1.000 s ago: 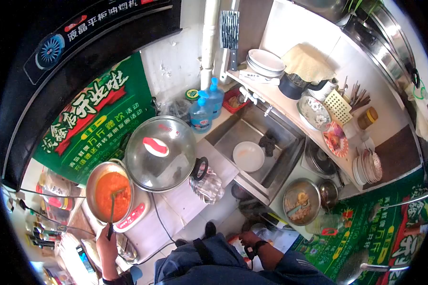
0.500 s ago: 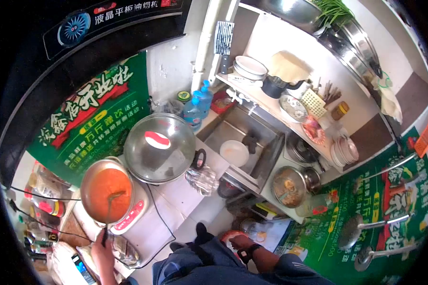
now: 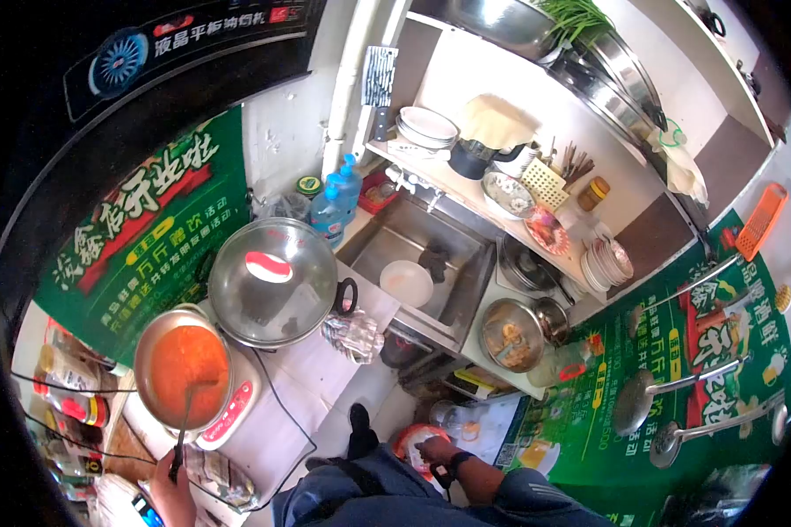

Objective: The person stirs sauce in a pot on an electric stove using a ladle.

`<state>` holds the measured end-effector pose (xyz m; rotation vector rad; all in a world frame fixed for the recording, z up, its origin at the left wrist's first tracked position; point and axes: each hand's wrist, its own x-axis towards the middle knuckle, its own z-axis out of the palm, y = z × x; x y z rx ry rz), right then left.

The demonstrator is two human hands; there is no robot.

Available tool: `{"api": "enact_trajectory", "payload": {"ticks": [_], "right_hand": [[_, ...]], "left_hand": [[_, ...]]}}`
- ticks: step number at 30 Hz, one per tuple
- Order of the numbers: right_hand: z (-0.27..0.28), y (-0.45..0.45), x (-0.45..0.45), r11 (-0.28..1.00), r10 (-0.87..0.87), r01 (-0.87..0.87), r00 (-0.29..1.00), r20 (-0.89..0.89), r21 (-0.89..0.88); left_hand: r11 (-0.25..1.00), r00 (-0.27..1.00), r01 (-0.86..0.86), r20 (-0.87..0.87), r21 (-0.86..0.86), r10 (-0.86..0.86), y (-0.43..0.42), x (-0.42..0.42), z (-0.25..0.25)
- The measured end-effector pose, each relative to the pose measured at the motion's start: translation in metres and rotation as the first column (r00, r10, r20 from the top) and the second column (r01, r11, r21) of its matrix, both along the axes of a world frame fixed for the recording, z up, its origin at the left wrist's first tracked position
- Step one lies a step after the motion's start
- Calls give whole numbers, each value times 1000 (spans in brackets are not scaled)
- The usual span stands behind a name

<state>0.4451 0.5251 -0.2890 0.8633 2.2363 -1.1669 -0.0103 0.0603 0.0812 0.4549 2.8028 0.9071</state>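
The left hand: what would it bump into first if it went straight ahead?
Probably the near side of the pan: the left hand points that way along the utensil it holds. Depth is hard to judge from this view.

White characters on the glossy black range-hood panel (image 3: 211,54) read 液晶平板油烟机. The left-hand green rectangular poster (image 3: 141,241) carried 鑫店开业啦 in large white strokes — with 万斤赠饮 and 活动 beneath. On the slanted green poster at the right (image 3: 571,439), the smaller printing was too blurred to read surely.
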Motion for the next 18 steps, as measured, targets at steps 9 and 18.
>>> {"api": "enact_trajectory", "payload": {"ticks": [9, 18], "right_hand": [[34, 16, -53, 982, 147, -138, 987, -66, 127], [1, 79, 2, 707, 684, -676, 728, 40, 207]], "left_hand": [[992, 1000, -24, -11, -127, 23, 5, -7, 6], [963, 961, -269, -71, -27, 267, 14, -11, 42]]}}
